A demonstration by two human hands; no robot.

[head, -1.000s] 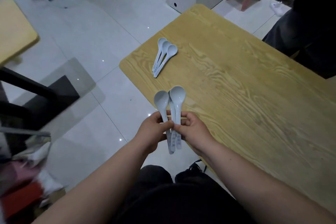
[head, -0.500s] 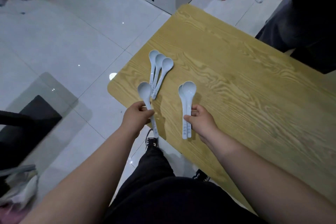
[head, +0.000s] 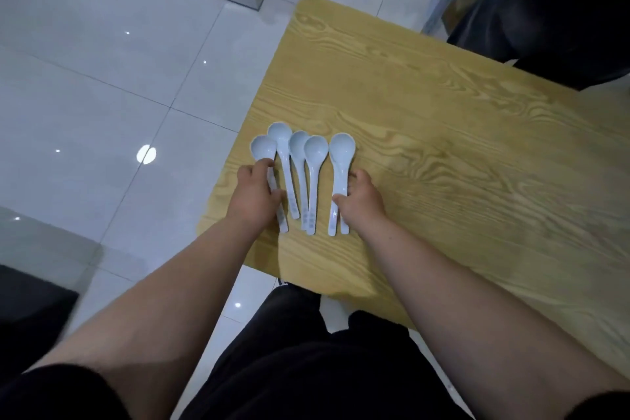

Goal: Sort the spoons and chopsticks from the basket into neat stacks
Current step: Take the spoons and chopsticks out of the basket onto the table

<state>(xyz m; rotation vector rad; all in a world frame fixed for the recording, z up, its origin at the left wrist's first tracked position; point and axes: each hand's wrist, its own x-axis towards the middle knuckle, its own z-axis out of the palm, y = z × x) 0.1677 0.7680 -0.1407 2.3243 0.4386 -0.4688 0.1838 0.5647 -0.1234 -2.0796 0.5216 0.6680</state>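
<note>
Three pale-blue spoons (head: 299, 147) lay on the tabletop (head: 443, 147). The left hand (head: 254, 196) gripped a fourth spoon (head: 263, 148), and the right hand (head: 363, 203) gripped a stacked pair (head: 342, 153) with curled fingers (head: 358, 176).

Spoons (head: 299, 147) side by side on the table (head: 443, 164), near its left edge.

Left hand (head: 254, 196) hides much of the leftmost spoon (head: 263, 148), right hand (head: 361, 203) part of the paired spoons (head: 342, 150); lettering (head: 311, 217) blurs.
</note>
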